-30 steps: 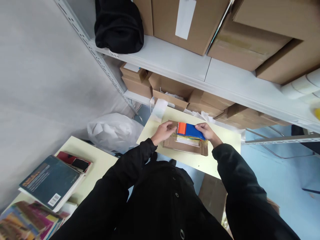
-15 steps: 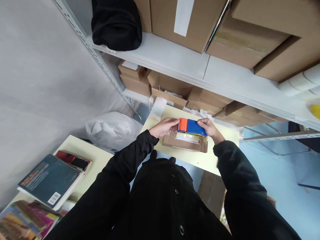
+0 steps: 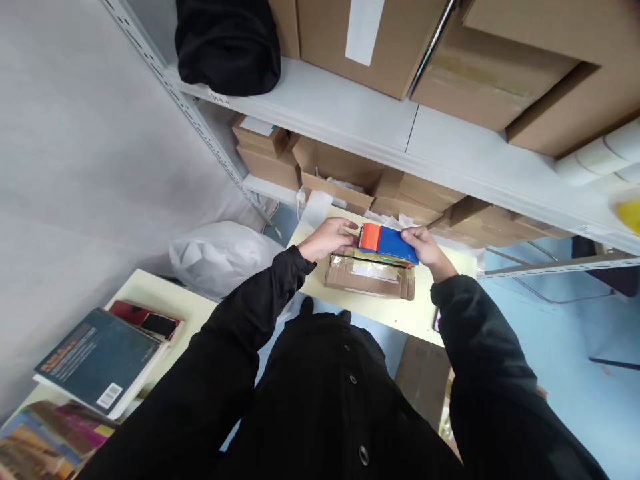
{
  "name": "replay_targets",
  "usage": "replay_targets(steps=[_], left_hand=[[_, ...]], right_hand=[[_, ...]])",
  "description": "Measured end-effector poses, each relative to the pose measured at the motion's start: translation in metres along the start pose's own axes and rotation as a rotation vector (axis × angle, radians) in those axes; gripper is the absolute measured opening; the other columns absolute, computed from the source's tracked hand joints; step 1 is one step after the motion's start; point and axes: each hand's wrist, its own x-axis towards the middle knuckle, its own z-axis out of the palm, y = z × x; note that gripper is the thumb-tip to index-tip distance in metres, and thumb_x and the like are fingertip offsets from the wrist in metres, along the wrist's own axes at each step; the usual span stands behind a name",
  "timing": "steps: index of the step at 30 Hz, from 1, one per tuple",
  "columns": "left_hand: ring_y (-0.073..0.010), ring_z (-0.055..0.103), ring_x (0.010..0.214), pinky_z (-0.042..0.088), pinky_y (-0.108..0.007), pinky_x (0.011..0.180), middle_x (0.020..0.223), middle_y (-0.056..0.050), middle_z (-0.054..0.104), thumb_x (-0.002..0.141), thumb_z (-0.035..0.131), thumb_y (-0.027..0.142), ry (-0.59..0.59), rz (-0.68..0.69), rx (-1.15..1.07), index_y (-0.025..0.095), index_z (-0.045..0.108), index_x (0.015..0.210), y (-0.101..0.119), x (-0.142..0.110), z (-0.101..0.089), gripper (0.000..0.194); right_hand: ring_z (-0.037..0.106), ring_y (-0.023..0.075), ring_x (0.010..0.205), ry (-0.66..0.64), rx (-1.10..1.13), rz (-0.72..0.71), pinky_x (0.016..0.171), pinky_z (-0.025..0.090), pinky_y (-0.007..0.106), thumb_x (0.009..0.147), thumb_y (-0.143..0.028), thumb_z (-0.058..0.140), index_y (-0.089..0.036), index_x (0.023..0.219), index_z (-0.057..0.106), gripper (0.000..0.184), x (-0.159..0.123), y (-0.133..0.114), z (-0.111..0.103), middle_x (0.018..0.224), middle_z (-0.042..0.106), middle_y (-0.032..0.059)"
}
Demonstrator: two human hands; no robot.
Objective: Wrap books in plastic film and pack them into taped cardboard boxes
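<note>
A blue and orange tape dispenser [image 3: 395, 244] is above the far side of a brown cardboard box [image 3: 363, 283]. My right hand [image 3: 425, 248] is closed on the blue end, thumb on top. At the orange end, beside the toothed cutting edge, is my left hand [image 3: 333, 239], its fingers stretched out and apart. Whether its fingertips touch the dispenser or the tape I cannot tell. Clear tape and a white label show on the box, which lies on a pale yellow table [image 3: 320, 287].
Grey shelving [image 3: 350, 110] with cardboard boxes rises behind the table. A white plastic bag [image 3: 220, 257] stands at the left. Books [image 3: 95, 360] lie on a second table. Part of a phone-like object [image 3: 437, 321] shows by my right sleeve.
The dispenser has shifted slightly up and right with my right hand. My left hand's fingers have spread and come away from the orange end. More of the box's top shows.
</note>
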Motion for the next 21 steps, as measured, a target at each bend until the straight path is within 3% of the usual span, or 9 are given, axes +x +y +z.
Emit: replay_targets(steps=[7,15,21], left_hand=[[-0.0143,0.067,0.06,0.056,-0.031,0.066,0.071,-0.002,0.067,0.071,0.071,0.005,0.023,-0.002,0.124,0.012,0.046,0.118,0.004,-0.001,-0.003,0.054],[-0.0135,0.069,0.067,0.055,-0.031,0.076,0.074,-0.002,0.069,0.07,0.075,0.006,0.156,-0.082,0.099,0.015,0.045,0.115,0.004,-0.021,-0.061,0.055],[-0.0134,0.069,0.069,0.054,-0.028,0.073,0.076,-0.002,0.07,0.068,0.077,0.009,0.169,-0.11,0.079,0.017,0.041,0.124,-0.022,-0.022,-0.081,0.067]], right_hand=[[0.041,0.0094,0.043,-0.006,-0.117,0.057,0.043,0.034,0.024,0.065,-0.071,0.065,-0.015,0.058,0.061,0.056,-0.003,-0.013,-0.004,0.048,0.051,-0.0009],[0.042,0.0101,0.043,0.093,-0.206,0.128,0.042,0.034,0.024,0.064,-0.069,0.066,-0.016,0.054,0.06,0.054,-0.024,0.016,-0.046,0.048,0.053,-0.001],[0.042,0.0102,0.045,0.014,-0.265,0.17,0.045,0.036,0.024,0.066,-0.069,0.064,-0.016,0.058,0.06,0.054,-0.018,0.026,-0.04,0.049,0.053,-0.0008]])
